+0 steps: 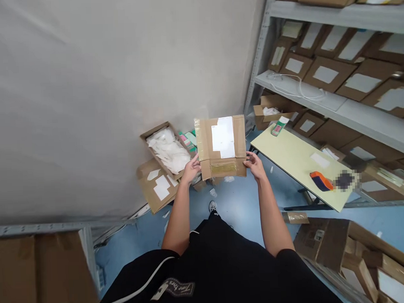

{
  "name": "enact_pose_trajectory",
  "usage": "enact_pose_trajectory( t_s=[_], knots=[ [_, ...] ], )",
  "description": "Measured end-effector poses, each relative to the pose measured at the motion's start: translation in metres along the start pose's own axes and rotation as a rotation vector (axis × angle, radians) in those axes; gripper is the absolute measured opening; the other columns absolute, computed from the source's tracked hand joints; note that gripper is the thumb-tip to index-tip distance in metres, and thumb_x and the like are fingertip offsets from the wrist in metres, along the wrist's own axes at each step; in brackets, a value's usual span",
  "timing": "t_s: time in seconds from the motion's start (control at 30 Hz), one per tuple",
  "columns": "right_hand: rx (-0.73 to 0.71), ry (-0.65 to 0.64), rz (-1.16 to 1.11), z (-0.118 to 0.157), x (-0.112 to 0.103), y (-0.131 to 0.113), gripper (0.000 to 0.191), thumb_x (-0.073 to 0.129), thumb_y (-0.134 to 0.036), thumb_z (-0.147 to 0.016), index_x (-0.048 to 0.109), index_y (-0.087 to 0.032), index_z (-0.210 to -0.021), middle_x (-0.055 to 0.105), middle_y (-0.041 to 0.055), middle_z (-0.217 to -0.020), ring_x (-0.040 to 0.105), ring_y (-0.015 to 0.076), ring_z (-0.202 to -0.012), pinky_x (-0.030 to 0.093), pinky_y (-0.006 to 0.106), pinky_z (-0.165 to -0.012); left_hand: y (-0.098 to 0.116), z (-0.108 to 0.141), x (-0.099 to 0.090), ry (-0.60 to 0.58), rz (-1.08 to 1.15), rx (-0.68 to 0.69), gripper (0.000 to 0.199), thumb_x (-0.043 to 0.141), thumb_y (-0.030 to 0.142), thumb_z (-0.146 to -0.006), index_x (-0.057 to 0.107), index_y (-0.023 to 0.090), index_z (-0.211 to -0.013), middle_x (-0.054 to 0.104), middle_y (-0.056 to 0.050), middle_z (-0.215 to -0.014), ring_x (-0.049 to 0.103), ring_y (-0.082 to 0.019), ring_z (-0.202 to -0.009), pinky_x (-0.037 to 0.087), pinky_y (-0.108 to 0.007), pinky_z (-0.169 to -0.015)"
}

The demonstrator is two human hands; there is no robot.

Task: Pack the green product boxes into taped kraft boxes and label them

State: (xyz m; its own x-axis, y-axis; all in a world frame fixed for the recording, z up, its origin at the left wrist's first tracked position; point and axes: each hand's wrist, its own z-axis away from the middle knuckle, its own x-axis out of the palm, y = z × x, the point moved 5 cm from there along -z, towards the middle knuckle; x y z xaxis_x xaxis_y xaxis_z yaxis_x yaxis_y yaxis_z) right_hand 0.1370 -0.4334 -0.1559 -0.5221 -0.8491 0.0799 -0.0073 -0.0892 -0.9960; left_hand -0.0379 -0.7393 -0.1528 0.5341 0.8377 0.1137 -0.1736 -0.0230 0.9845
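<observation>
A flattened brown cardboard piece (206, 140) with a white label and strips of clear tape is held up in front of my body. My left hand (192, 168) grips its lower left edge, and my right hand (254, 164) pinches the lower right edge. Just left of the cardboard lies an open box (151, 146) filled with white crumpled material (170, 150). Green and white packets (188, 141) show between that box and the cardboard.
A narrow pale yellow table (288, 155) at the right bears an orange and dark blue tape dispenser (321, 182) and a small green box (279, 126). Metal shelves (369, 119) with labelled boxes rise behind it. A large open carton (334, 239) sits lower right.
</observation>
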Motion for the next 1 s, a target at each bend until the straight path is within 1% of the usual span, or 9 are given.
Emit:
enact_pose_trajectory(
  t_s=[0.17,0.33,0.47,0.57,0.67,0.73,0.8,0.9,1.0],
  knots=[
    [0.068,0.172,-0.039,0.001,-0.071,0.01,0.061,0.078,-0.035,-0.067,0.063,-0.025,-0.126,0.072,0.0049,-0.103,0.066,0.0222,-0.09,0.055,0.036,-0.08,-0.025,-0.07,0.071,-0.181,0.021,-0.1,0.098,0.08,0.019,-0.068,0.047,0.019,-0.16,0.075,-0.004,-0.102,0.071,-0.016,-0.089,0.058,-0.028,-0.082],
    [0.15,0.35,-0.019,-0.006,-0.138,0.001,0.06,0.075,-0.031,-0.063,0.068,-0.025,-0.122,0.068,0.0019,-0.095,0.065,0.0206,-0.087,0.055,0.034,-0.076,-0.045,-0.149,0.154,-0.361,0.047,-0.177,0.1,0.083,0.022,-0.064,0.05,0.018,-0.158,0.077,-0.002,-0.098,0.071,-0.015,-0.08,0.057,-0.025,-0.073],
    [0.195,0.504,-0.008,-0.01,-0.184,-0.008,0.062,0.075,-0.031,-0.061,0.068,-0.026,-0.122,0.066,0.0013,-0.095,0.065,0.0211,-0.088,0.056,0.035,-0.076,-0.051,-0.206,0.221,-0.486,0.057,-0.232,0.101,0.084,0.021,-0.064,0.049,0.019,-0.158,0.078,-0.004,-0.098,0.072,-0.017,-0.082,0.058,-0.029,-0.077],
    [0.203,0.62,0.013,-0.008,-0.211,-0.007,0.063,0.075,-0.032,-0.061,0.068,-0.026,-0.123,0.066,0.0027,-0.099,0.065,0.0213,-0.087,0.056,0.036,-0.077,-0.056,-0.237,0.266,-0.569,0.024,-0.289,0.1,0.085,0.019,-0.064,0.049,0.02,-0.158,0.079,-0.005,-0.096,0.073,-0.018,-0.083,0.059,-0.032,-0.08],
    [0.219,0.714,0.015,-0.003,-0.232,0.003,0.064,0.073,-0.033,-0.062,0.067,-0.025,-0.125,0.067,0.0036,-0.099,0.065,0.0218,-0.086,0.057,0.036,-0.075,-0.063,-0.258,0.307,-0.638,-0.029,-0.312,0.086,0.084,0.017,-0.064,0.06,0.017,-0.147,0.078,-0.005,-0.092,0.073,-0.02,-0.082,0.059,-0.032,-0.078],
    [0.235,0.767,-0.007,0.001,-0.245,0.014,0.065,0.072,-0.033,-0.061,0.067,-0.024,-0.125,0.067,0.0039,-0.097,0.065,0.0221,-0.085,0.056,0.036,-0.073,-0.069,-0.266,0.332,-0.676,-0.076,-0.306,0.073,0.082,0.017,-0.064,0.068,0.015,-0.136,0.078,-0.006,-0.092,0.074,-0.021,-0.084,0.058,-0.031,-0.075],
    [0.252,0.8,-0.033,0.005,-0.259,0.028,0.065,0.072,-0.033,-0.06,0.066,-0.023,-0.125,0.067,0.0043,-0.095,0.065,0.0225,-0.083,0.056,0.036,-0.072,-0.076,-0.27,0.357,-0.697,-0.126,-0.303,0.064,0.081,0.017,-0.064,0.073,0.015,-0.127,0.079,-0.007,-0.094,0.074,-0.022,-0.086,0.058,-0.029,-0.073],
    [0.28,0.817,-0.06,0.008,-0.287,0.048,0.064,0.07,-0.033,-0.06,0.067,-0.022,-0.123,0.067,0.0047,-0.091,0.066,0.0234,-0.081,0.056,0.038,-0.071,-0.088,-0.275,0.389,-0.69,-0.2,-0.313,0.059,0.082,0.02,-0.066,0.074,0.015,-0.124,0.078,-0.008,-0.094,0.072,-0.021,-0.085,0.057,-0.029,-0.073],
    [0.297,0.805,-0.09,0.002,-0.323,0.065,0.061,0.067,-0.031,-0.06,0.068,-0.023,-0.12,0.068,0.0053,-0.09,0.066,0.024,-0.081,0.056,0.037,-0.07,-0.092,-0.284,0.418,-0.665,-0.27,-0.263,0.056,0.085,0.024,-0.064,0.076,0.015,-0.118,0.075,-0.004,-0.083,0.07,-0.02,-0.077,0.055,-0.028,-0.07]
  ],
)
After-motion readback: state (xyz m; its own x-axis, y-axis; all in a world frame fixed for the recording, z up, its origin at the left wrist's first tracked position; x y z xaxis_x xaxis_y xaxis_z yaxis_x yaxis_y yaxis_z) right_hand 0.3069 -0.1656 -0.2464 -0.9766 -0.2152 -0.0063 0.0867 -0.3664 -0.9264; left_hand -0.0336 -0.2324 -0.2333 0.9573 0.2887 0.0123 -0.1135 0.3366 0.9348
